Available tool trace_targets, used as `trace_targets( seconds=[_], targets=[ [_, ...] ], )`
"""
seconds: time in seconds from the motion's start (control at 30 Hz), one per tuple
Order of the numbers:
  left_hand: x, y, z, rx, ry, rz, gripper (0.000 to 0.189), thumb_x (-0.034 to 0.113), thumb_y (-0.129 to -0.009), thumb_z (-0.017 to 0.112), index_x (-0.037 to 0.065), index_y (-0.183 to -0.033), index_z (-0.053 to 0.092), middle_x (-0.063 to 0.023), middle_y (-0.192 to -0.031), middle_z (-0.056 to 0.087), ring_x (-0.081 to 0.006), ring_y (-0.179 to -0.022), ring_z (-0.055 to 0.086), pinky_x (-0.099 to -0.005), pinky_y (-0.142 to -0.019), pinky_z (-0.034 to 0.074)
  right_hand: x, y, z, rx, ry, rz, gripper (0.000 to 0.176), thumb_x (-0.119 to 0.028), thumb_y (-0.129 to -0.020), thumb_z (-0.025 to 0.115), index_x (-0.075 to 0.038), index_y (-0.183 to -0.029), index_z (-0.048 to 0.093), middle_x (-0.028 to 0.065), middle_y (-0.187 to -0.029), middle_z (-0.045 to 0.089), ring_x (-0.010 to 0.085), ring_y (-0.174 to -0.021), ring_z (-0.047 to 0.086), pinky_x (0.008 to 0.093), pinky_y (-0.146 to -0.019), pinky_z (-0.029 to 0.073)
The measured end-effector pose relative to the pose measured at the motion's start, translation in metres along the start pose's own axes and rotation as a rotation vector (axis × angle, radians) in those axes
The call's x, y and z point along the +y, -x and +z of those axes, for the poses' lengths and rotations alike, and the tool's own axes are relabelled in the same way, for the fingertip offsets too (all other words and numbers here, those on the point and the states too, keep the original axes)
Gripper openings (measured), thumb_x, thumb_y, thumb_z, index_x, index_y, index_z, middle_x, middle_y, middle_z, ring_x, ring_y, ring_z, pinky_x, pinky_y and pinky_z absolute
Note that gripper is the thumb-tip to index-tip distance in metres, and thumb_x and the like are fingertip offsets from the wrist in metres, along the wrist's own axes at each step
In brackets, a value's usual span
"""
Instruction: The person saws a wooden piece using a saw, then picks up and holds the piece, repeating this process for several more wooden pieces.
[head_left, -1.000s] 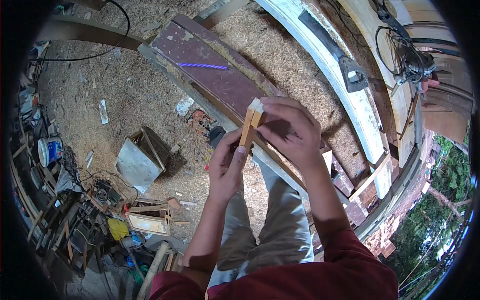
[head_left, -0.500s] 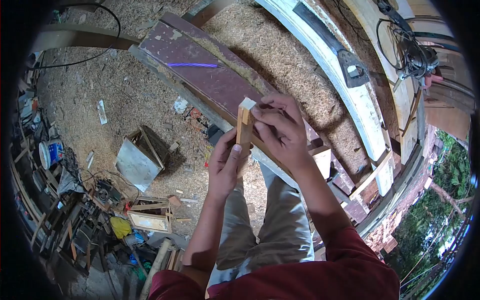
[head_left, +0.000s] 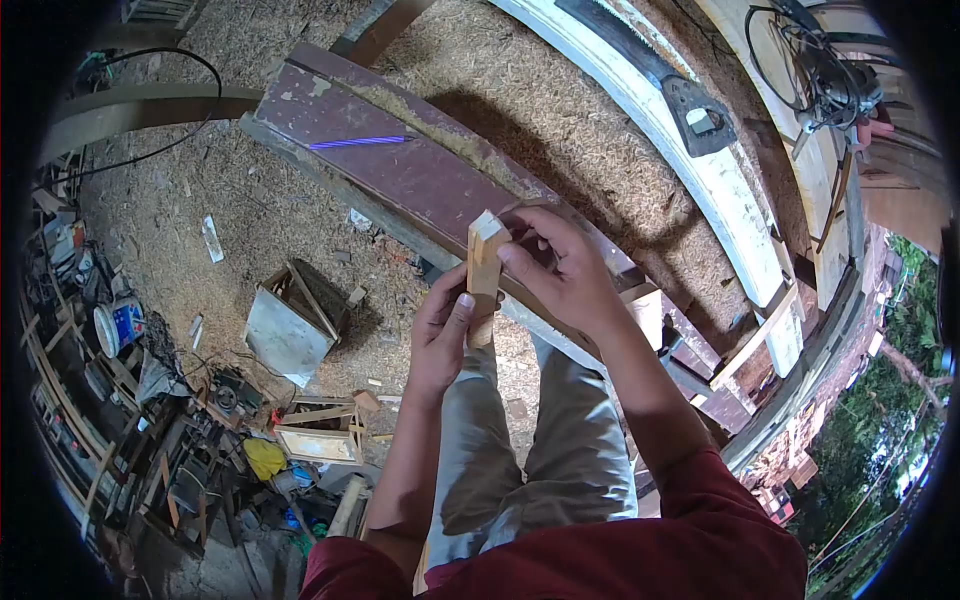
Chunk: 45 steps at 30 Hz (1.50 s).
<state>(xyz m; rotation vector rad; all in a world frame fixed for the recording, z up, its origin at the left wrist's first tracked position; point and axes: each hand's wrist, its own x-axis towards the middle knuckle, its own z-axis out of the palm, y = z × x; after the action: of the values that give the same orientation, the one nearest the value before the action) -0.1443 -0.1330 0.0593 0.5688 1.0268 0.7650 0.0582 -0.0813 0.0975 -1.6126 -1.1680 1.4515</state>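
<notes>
A short wooden block (head_left: pixel 484 270) with a pale top end is held upright between my hands, above the near edge of the dark red plank (head_left: pixel 390 175). My left hand (head_left: pixel 441 325) is closed round its lower part, thumb on the near face. At the block's upper right side, my right hand (head_left: pixel 555 262) has its thumb against the wood and its fingers curled behind. Those right fingertips are partly hidden. A purple pencil-like stick (head_left: pixel 358 142) lies on the plank, up and left of the block.
A handsaw (head_left: pixel 697 118) rests on a long pale beam (head_left: pixel 725 205) at the upper right. Beyond it is a power tool with a cable (head_left: pixel 845 98). Wooden boxes (head_left: pixel 290 335) and a white bucket (head_left: pixel 119 326) stand at the left, near piled scraps.
The right thumb has moved down from the block's top end onto its side, and the right fingers have curled behind it. The view has shifted slightly.
</notes>
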Motion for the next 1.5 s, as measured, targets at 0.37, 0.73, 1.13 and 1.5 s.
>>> trace_targets(
  seconds=[0.37, 0.73, 1.13, 1.5],
  targets=[
    [0.047, -0.032, -0.02, -0.066, -0.245, 0.151, 0.042, 0.021, -0.104, 0.063, -0.002, -0.139, 0.062, -0.0114, -0.129, 0.066, -0.0202, -0.118, 0.06, -0.0358, -0.102, 0.047, -0.002, -0.001, -0.005, -0.067, 0.126, -0.136, 0.032, -0.014, -0.087, 0.082, -0.002, -0.112, 0.066, 0.0102, -0.094, 0.066, 0.0197, -0.08, 0.063, 0.0336, -0.074, 0.052],
    [0.081, -0.062, -0.003, -0.147, -0.608, 0.195, 0.022, 0.009, -0.098, 0.071, -0.001, -0.118, 0.071, -0.0075, -0.111, 0.074, -0.0142, -0.096, 0.064, -0.0309, -0.087, 0.05, -0.017, -0.012, -0.012, -0.183, 0.101, 0.009, 0.03, -0.017, -0.087, 0.083, 0.0, -0.107, 0.069, 0.012, -0.087, 0.07, 0.018, -0.076, 0.068, 0.0354, -0.071, 0.054],
    [0.038, -0.062, 0.024, 0.299, -0.274, 0.213, 0.021, 0.011, -0.109, 0.062, -0.004, -0.123, 0.066, -0.0089, -0.112, 0.071, -0.0112, -0.102, 0.065, -0.0265, -0.091, 0.052, -0.001, -0.035, -0.014, -0.225, 0.024, 0.144, 0.025, -0.017, -0.095, 0.078, 0.001, -0.111, 0.072, 0.0022, -0.096, 0.072, 0.0059, -0.088, 0.063, 0.0255, -0.08, 0.053],
    [0.034, -0.065, 0.0, 0.326, -0.757, 0.281, 0.017, 0.005, -0.101, 0.069, 0.001, -0.118, 0.07, -0.011, -0.109, 0.071, -0.0221, -0.101, 0.067, -0.0343, -0.09, 0.052, -0.007, -0.077, -0.014, -0.343, 0.533, -0.048, 0.024, -0.018, -0.091, 0.078, -0.004, -0.11, 0.078, 0.0105, -0.094, 0.075, 0.0263, -0.086, 0.072, 0.038, -0.082, 0.057]
  ],
)
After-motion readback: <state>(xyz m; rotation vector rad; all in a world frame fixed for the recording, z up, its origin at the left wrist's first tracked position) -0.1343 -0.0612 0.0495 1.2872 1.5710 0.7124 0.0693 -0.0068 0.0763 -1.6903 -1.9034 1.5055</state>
